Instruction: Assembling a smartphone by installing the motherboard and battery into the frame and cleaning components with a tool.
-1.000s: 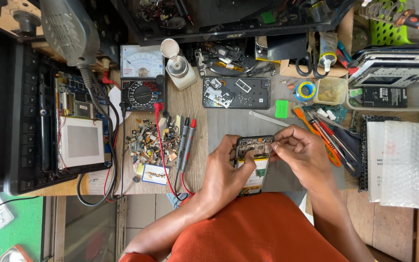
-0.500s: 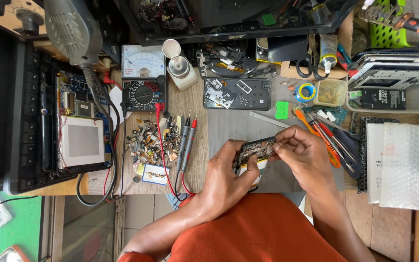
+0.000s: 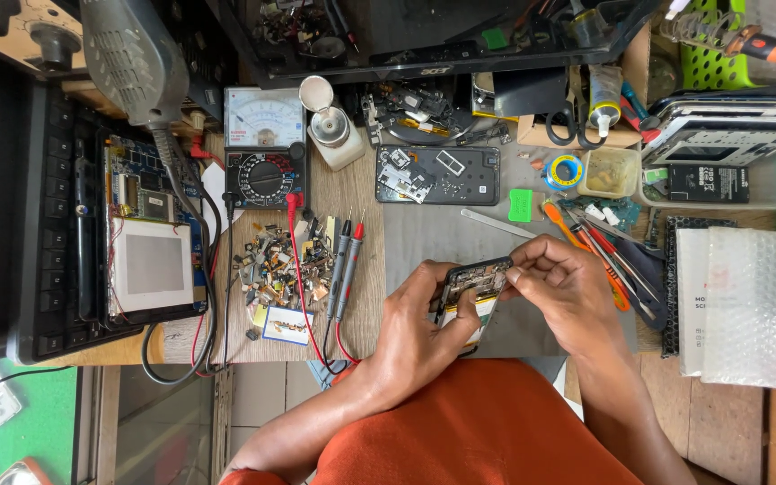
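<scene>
Holding an opened phone above the near edge of the table, the left hand cradles it from below, thumb laid across its lower part and fingers wrapped round the far side. The right hand meets the phone's upper right corner, its fingers pressed together in a pinch there; whether they hold a small part or tool I cannot tell. The back is off and the inner boards show, so the opening up looks done, while the work inside looks unfinished. A second opened phone body lies further back on the table, apart from the hands. To the left sit a heap of small loose parts, red and black probes and an analogue multimeter. Screwdrivers lie just beside the right hand, crowding that side; nothing lies between the hands and the phone.
</scene>
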